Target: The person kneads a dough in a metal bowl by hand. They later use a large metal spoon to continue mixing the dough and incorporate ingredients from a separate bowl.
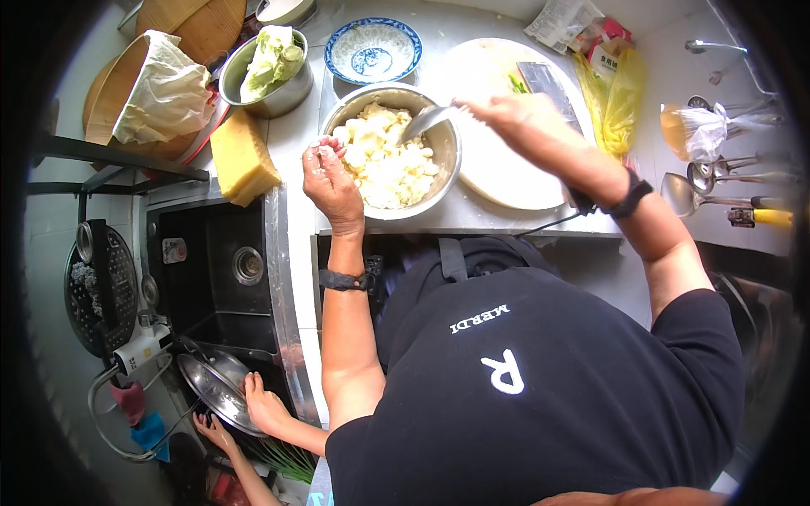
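A round metal bowl (pixel 448 166) on the counter holds a pale, lumpy, dough-like mix (pixel 389 158). My right hand (pixel 516 126), slightly blurred, grips the handle end of a metal spoon (pixel 423 121), whose head dips into the mix. At the bowl's left rim my left hand (pixel 332 186) has curled fingers with pale bits stuck to them; whether it pinches anything is hidden. Right of the bowl, partly under my right arm, lies a round white cutting board (pixel 500 171) with a cleaver (pixel 547 88) and some green pieces (pixel 517 84).
A blue-and-white bowl (pixel 373 50), a metal pot (pixel 278 95) with cabbage leaves (pixel 272 60) and a yellow sponge-like block (pixel 243 158) stand nearby. Yellow plastic bags (pixel 617 101) lie at right. At the black sink (pixel 190 272), another person's hands (pixel 269 405) hold a metal lid or pan (pixel 218 386).
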A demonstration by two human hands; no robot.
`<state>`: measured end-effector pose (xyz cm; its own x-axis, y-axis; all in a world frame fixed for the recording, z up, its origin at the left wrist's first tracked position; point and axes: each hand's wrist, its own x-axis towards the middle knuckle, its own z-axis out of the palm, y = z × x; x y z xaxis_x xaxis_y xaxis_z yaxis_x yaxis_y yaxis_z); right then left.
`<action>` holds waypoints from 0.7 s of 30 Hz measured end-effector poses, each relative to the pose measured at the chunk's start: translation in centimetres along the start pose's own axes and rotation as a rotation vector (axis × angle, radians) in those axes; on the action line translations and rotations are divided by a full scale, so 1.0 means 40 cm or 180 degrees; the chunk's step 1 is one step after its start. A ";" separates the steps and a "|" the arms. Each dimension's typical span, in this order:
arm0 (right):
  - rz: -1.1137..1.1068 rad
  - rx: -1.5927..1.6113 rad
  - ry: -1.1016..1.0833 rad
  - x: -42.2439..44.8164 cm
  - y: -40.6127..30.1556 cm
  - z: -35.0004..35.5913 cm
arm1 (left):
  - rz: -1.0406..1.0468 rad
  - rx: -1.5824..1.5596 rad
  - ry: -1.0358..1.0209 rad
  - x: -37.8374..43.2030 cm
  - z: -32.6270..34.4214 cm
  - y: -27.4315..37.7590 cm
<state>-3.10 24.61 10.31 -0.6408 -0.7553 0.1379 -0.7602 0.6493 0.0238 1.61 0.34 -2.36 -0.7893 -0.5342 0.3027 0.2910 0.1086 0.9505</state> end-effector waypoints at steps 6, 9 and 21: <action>-0.0106 0.0471 -0.0959 0.080 -0.063 -0.012 | 0.0138 0.0110 0.0051 0.003 0.007 -0.019; -0.0643 0.0917 -0.0494 0.067 0.010 -0.048 | 0.0168 0.0416 -0.0093 0.001 0.001 -0.026; 0.1792 0.6926 0.2185 0.130 -0.049 0.156 | 0.0196 0.0799 -0.0261 0.004 0.003 -0.015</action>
<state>-5.61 18.86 4.80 -0.9830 -0.1772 -0.0487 0.1542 -0.6507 -0.7435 1.23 0.28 -2.88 -0.8184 -0.4517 0.3553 0.2047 0.3485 0.9147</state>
